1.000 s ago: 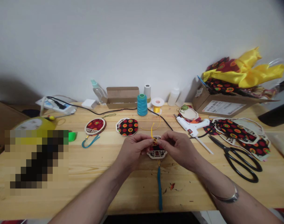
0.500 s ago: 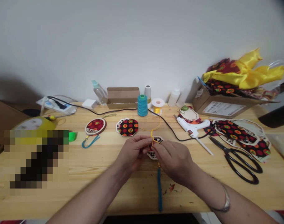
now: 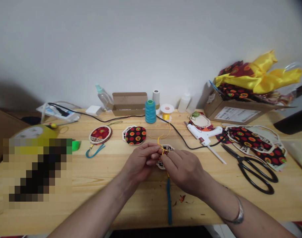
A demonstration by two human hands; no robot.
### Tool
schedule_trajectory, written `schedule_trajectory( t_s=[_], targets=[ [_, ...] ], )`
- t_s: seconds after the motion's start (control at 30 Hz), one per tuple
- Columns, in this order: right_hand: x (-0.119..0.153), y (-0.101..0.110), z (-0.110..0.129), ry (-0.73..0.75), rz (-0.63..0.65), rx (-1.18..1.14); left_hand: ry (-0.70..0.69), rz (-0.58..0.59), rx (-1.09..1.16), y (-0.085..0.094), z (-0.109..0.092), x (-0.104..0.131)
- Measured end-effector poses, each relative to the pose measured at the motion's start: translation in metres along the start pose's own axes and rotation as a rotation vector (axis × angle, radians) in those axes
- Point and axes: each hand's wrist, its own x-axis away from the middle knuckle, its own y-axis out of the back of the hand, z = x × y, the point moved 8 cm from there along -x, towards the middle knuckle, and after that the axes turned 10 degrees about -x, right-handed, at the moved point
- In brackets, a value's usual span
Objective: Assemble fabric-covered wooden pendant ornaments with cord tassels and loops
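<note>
My left hand [image 3: 144, 158] pinches a yellow cord [image 3: 159, 140] between thumb and forefinger. Close beside it, my right hand [image 3: 182, 167] grips another stretch of the same cord, its fingers curled. The cord crosses between my fingertips and looks looped there. Beneath both hands is a small octagonal ornament [image 3: 168, 147] with a pale lattice frame and dark red middle, partly hidden by my fingers. A blue tassel [image 3: 169, 201] hangs from a yellow cord at its lower end and lies toward the table's front edge.
Behind my hands stand a yellow cord spool [image 3: 166, 115] and a teal thread cone [image 3: 150, 112]. A round ornament [image 3: 100, 135] and a patterned octagonal piece [image 3: 135, 135] lie left. To the right are a glue gun [image 3: 202, 134], black scissors [image 3: 250, 168] and a fabric-filled carton [image 3: 230, 110].
My left fingertips have shifted slightly left, and the upper part of the cord leans further left. The fingers of both hands have changed position a little around the loop.
</note>
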Motion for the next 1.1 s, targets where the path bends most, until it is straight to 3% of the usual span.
schedule_trajectory(
  t_s=[0.07,0.13,0.2,0.33,0.43,0.53,0.73,0.9,1.0,1.1],
  targets=[
    [0.001,0.009,-0.012,-0.120,-0.112,-0.158,-0.032,-0.021,-0.020,0.000,-0.003,0.001],
    [0.005,0.015,-0.034,-0.318,-0.247,-0.355,-0.057,-0.034,-0.047,-0.001,-0.004,0.002],
    [0.010,0.011,-0.056,-0.536,-0.301,-0.544,-0.074,-0.030,-0.089,-0.003,-0.005,0.003],
    [0.019,-0.020,-0.076,-0.850,-0.159,-0.903,-0.097,-0.028,-0.168,-0.004,-0.006,0.004],
    [0.021,-0.038,-0.071,-0.922,-0.007,-1.102,-0.120,-0.022,-0.183,-0.004,-0.008,0.003],
    [0.023,-0.037,-0.072,-0.946,-0.013,-1.079,-0.128,-0.021,-0.176,-0.003,-0.009,0.003],
    [0.020,-0.014,-0.071,-0.841,-0.101,-0.781,-0.119,-0.047,-0.205,-0.003,-0.009,0.006],
    [0.007,0.009,-0.042,-0.471,-0.198,-0.424,-0.109,-0.058,-0.191,-0.002,-0.008,0.007],
    [0.002,0.008,-0.020,-0.245,-0.158,-0.203,-0.081,-0.055,-0.141,0.000,-0.004,0.005],
    [0.001,0.003,-0.006,-0.109,-0.090,-0.028,-0.025,-0.030,-0.074,0.002,0.001,0.003]
  ],
)
